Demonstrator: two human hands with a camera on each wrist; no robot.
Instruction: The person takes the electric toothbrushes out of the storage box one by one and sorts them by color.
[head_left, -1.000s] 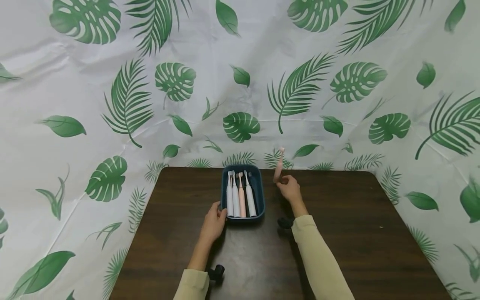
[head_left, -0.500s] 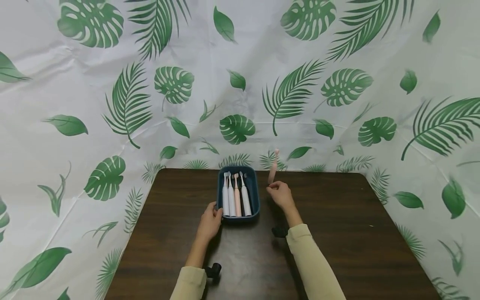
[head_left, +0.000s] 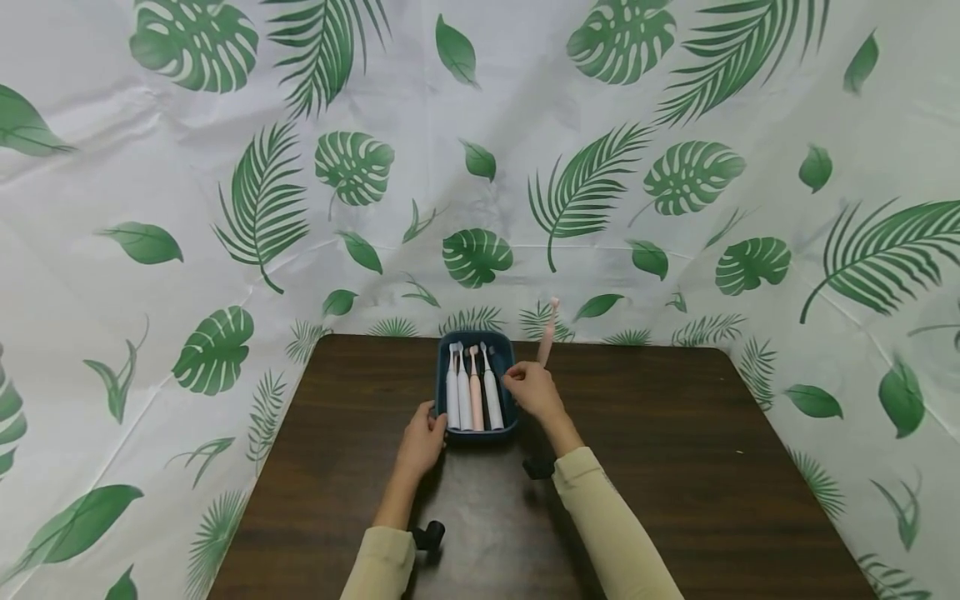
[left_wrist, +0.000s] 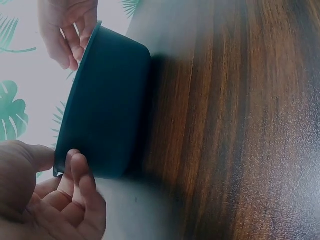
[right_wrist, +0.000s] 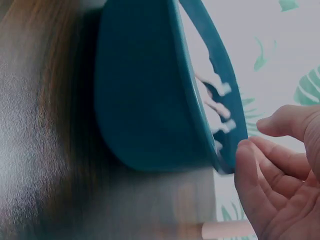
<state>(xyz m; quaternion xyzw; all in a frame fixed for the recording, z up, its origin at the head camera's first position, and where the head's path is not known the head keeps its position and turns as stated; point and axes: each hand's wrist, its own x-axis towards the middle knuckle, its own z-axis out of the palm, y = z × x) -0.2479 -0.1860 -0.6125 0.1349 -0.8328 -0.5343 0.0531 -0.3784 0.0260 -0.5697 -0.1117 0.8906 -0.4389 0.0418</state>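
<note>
My left hand (head_left: 422, 439) pinches the left front rim of a dark blue bin (left_wrist: 107, 100), thumb on one side and fingers on the other. Inside the bin several electric toothbrushes lie side by side, among them a white toothbrush (head_left: 492, 398) and a pink toothbrush (head_left: 476, 402). My right hand (head_left: 534, 390) is by the bin's right rim, thumb apart from the bent fingers and nothing between them. Behind that hand another pink toothbrush (head_left: 548, 340) stands upright near the table's back edge; its lower part is hidden in the head view.
The dark wooden table (head_left: 660, 467) ends at a back edge close behind the bin. A white leaf-print sheet (head_left: 405, 92) hangs right behind that edge. A black wrist camera (head_left: 429, 536) sits by the left sleeve, and a second black camera (head_left: 537, 468) by the right.
My right hand has let go of the standing pink toothbrush and moved left to the bin's right rim. The toothbrush stays upright. My left hand keeps its hold on the bin.
</note>
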